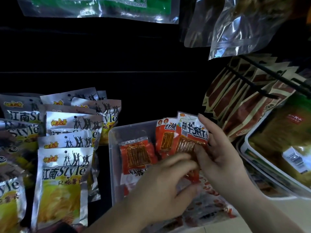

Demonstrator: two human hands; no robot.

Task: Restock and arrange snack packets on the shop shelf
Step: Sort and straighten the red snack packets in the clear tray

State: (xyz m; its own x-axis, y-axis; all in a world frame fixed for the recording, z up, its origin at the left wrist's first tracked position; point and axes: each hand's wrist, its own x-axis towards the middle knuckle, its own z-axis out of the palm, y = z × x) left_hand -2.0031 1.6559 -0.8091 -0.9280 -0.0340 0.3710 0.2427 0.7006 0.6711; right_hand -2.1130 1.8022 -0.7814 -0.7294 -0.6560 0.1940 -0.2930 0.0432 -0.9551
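- Right hand (217,153) gripped the red packet (191,133) upright at the clear bin's (112,148) one o'clock corner.
- Left hand (165,180), fingers curled, pinched its lower edge.
- Silver chip bags (62,174) lay at the bin's nine o'clock.

Silver chip packets (62,174) read "江南Style" (orange packets (191,132): "红烧牛筋").

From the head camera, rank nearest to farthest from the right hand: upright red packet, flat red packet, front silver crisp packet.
1. upright red packet: held by the right hand.
2. flat red packet: left in the tub.
3. front silver crisp packet: far left.
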